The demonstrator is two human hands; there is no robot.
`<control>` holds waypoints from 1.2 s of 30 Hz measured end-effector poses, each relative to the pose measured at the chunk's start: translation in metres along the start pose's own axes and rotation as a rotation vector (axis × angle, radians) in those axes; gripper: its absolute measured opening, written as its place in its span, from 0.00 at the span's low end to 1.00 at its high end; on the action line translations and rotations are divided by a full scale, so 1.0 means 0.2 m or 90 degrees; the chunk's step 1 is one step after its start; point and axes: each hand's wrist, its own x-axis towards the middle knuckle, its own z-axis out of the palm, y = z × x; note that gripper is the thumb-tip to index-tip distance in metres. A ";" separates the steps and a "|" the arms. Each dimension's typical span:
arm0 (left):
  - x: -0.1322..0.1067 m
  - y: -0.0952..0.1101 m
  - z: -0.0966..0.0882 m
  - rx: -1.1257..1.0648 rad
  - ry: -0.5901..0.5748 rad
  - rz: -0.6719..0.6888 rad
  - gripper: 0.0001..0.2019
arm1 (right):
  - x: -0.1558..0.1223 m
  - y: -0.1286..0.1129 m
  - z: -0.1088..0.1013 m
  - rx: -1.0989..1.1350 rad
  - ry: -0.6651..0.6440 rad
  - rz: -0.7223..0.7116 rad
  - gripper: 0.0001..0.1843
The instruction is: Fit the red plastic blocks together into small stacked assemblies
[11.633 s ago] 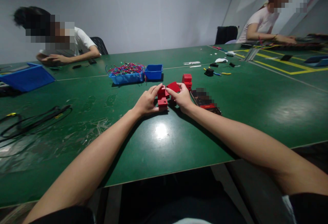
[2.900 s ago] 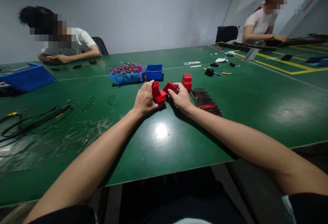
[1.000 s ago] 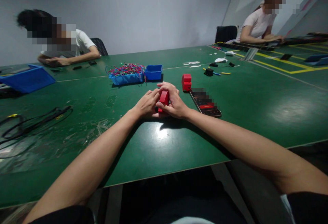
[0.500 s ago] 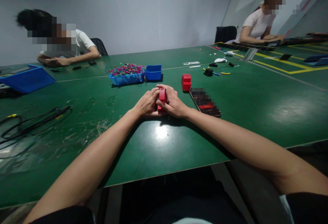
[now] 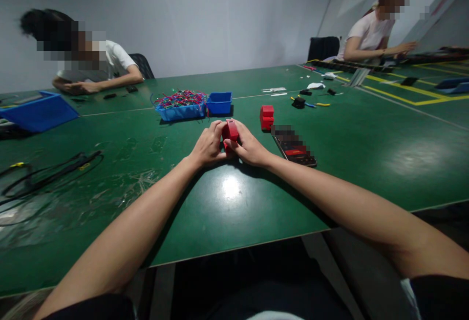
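A small red block-like part (image 5: 231,130) is clasped between both hands, just above the green table (image 5: 205,222). My left hand (image 5: 209,143) is closed around its left side, fingers curled over it. On the other side, my right hand (image 5: 249,145) grips it with the thumb pressed across the near face. My fingers hide much of its lower part. A similar red part (image 5: 267,117) stands on the table to the right of my hands, touching or very near the top corner of a phone (image 5: 294,147) lying flat.
Beyond my hands sit a blue bin (image 5: 182,111) heaped with coloured wires and a smaller blue bin (image 5: 220,104). Black cables (image 5: 47,178) and clear plastic lie at left. Pliers (image 5: 309,105) rest at right. Two people sit across the table.
The red part has turned and tilted slightly in my hands, and my left fingers have shifted on it. The person at right has raised a hand.
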 end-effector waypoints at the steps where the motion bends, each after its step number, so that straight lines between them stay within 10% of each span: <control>1: 0.00 0.00 0.00 -0.002 0.003 0.000 0.41 | 0.00 0.00 0.00 0.016 -0.004 -0.007 0.39; 18: 0.01 0.00 -0.01 0.016 0.005 -0.020 0.41 | -0.01 -0.05 -0.02 0.069 -0.042 0.035 0.35; 36: 0.01 0.02 -0.01 0.043 0.026 -0.007 0.39 | 0.00 -0.06 -0.01 -0.052 0.090 -0.008 0.32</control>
